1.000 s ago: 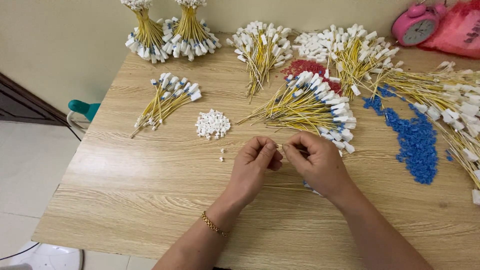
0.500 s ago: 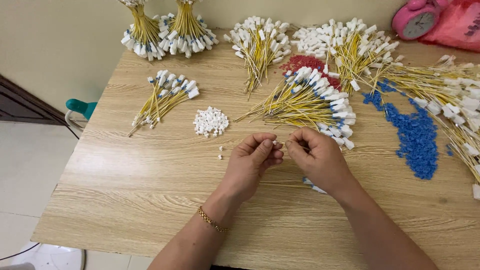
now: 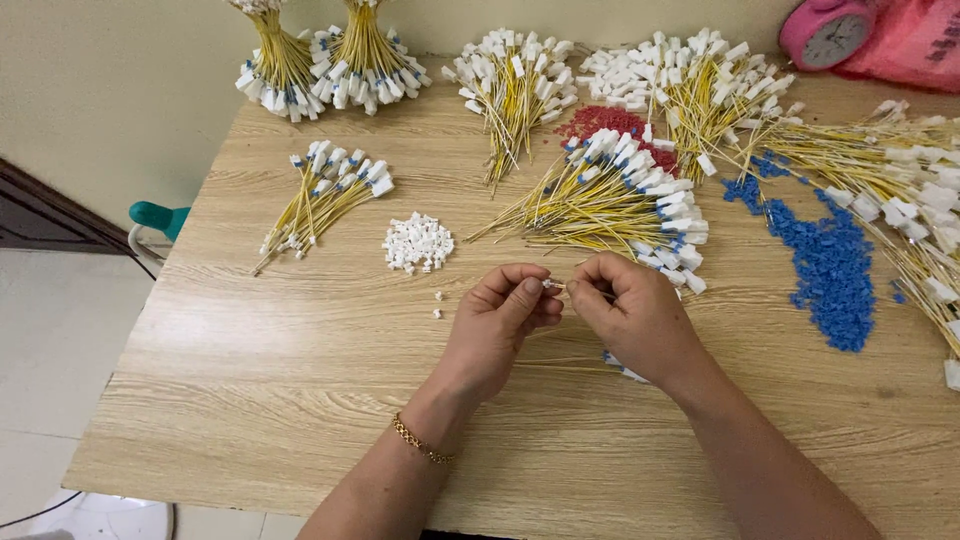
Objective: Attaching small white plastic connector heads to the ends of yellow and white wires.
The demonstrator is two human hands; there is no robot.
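Held piece: a tiny white plastic connector housing (image 3: 548, 285) sits pinched between thumb and forefinger of the left hand (image 3: 497, 325), raised just above the pale wood-grain worktop (image 3: 250, 380), seemingly so that its open end faces the other hand.
Wire: the right hand (image 3: 640, 318) is closed around a thin yellow wire (image 3: 580, 290), its tip touching the housing; the rest of the wire is hidden in the fist, which seems to keep the end stiff.
Both grips: fingers curled tight, nothing else held; a gold chain bracelet (image 3: 420, 442) rests on the left wrist.
Loose stock: a small heap of white plastic housings (image 3: 417, 242) lies just left of and beyond the held piece, near enough for the left hand, with a few strays (image 3: 438, 304) between.
Fed wires: a fanned bundle of yellow wires with white-and-blue end plugs (image 3: 620, 195) lies just beyond the held piece, ends toward the right hand.
Set-aside bundle: a smaller bundle of yellow wires with white-and-blue ends (image 3: 325, 195) lies well left of the held piece.
Other parts: a spread of blue plastic pieces (image 3: 825, 265) lies well to the right, a patch of red plastic pieces (image 3: 610, 122) far beyond.
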